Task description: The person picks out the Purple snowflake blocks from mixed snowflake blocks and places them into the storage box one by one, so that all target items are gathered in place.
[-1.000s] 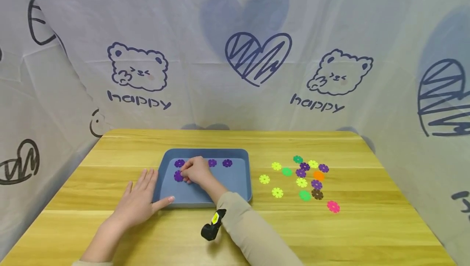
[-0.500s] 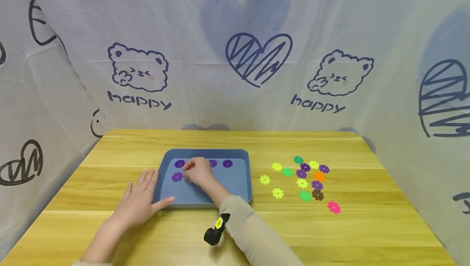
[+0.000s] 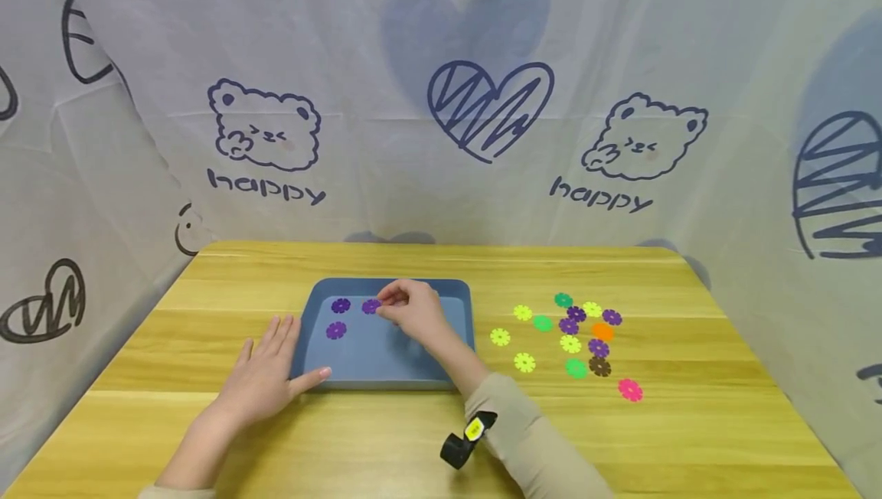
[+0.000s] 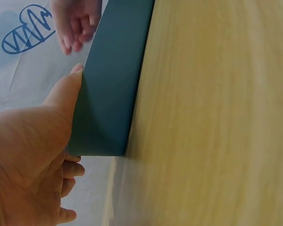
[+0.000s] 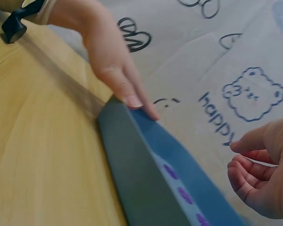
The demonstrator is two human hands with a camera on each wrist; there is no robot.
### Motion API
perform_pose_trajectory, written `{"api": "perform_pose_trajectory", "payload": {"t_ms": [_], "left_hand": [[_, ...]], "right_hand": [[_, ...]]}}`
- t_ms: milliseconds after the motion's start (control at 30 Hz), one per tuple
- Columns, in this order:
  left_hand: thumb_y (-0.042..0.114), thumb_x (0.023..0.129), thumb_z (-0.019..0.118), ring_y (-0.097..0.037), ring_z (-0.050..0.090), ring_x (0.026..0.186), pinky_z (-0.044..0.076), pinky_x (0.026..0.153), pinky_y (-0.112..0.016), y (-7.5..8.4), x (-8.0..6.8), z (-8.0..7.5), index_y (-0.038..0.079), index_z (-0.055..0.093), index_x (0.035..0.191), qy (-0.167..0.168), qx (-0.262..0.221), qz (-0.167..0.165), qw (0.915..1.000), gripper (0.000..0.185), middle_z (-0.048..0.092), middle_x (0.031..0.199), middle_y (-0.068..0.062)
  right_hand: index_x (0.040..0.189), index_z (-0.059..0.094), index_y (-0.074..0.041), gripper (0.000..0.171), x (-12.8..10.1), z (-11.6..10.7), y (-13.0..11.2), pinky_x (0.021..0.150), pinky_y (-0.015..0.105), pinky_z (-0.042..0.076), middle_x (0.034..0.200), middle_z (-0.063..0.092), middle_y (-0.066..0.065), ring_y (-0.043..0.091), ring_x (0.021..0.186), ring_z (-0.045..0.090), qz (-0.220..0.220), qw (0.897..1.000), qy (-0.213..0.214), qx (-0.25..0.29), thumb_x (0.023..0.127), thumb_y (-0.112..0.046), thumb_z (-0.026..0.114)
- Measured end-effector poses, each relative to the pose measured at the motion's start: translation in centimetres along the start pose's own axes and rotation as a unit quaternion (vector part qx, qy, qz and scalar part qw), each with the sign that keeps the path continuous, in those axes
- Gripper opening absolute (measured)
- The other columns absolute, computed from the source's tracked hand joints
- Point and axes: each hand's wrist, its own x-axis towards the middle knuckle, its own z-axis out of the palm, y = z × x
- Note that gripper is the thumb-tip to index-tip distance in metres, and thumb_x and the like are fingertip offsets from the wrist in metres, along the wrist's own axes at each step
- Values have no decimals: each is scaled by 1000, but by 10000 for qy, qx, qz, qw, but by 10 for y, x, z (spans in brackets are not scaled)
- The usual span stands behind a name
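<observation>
Left hand (image 3: 265, 376) flat, steadying blue tray (image 3: 372, 365); right hand (image 3: 413, 311) curled, empty, above it; coloured discs (image 3: 568, 338) scattered right.

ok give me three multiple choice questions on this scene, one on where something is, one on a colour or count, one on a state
1. Where is the blue tray relative to the loose scatter of coloured flower pieces?
A. left of them
B. right of them
C. on top of them

2. What colour are the flower pieces in the tray?
A. yellow
B. purple
C. pink

3. What is the left hand doing?
A. pinching a flower piece
B. raised clear of the table
C. lying flat against the tray's left edge, thumb along its near edge

Answers:
1. A, the head view shows the tray at table centre with the pieces off to its right.
2. B, each one visible in the tray is purple.
3. C, the fingers are straight and hold nothing, while the right hand hovers over the tray with curled fingers.
</observation>
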Motion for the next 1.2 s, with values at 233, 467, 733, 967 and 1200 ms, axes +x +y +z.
{"api": "perform_pose_trajectory", "payload": {"t_ms": [233, 467, 733, 967, 1200], "left_hand": [[70, 88, 51, -47, 9, 148, 7, 113, -73, 0, 1, 0, -6, 16, 153, 0, 56, 32, 10000, 106, 13, 160, -29], [69, 88, 51, -47, 9, 149, 6, 113, -73, 1, 1, 0, -6, 15, 153, -29, 38, 19, 10000, 106, 12, 160, -28], [70, 88, 50, -46, 8, 149, 7, 113, -73, 3, 2, -1, -6, 15, 153, -36, 36, 38, 10000, 106, 12, 161, -27], [69, 88, 51, -47, 10, 149, 8, 113, -73, 3, 2, 0, -7, 18, 152, -2, 82, 75, 9999, 104, 14, 160, -29], [70, 88, 51, -47, 11, 148, 9, 113, -72, 2, -1, -2, -7, 18, 153, 36, 69, 25, 10000, 105, 14, 160, -28]], "right_hand": [[97, 71, -3, 15, -14, -41, 2, 63, 22, 54, 90, 71, 13, 9, 71, 60, -255, 9989, 212, 346, 83, -6, 75], [101, 71, -7, 16, -29, -85, 9, 71, 22, 52, 94, 72, 9, 15, 82, 62, -330, 9980, 461, -282, 85, -11, 74], [106, 69, -4, 20, -54, -141, 33, 79, 20, 53, 99, 71, 11, 17, 87, 63, -334, 9927, 765, -868, 89, -14, 71], [106, 69, -4, 22, -79, -187, 59, 73, 14, 53, 100, 70, 12, 6, 84, 60, -182, 9872, 1052, -1188, 89, -19, 71], [107, 68, -2, 25, -97, -219, 82, 73, 12, 52, 100, 68, 11, -2, 83, 56, -2, 9796, 1294, -1537, 90, -21, 71]]}}
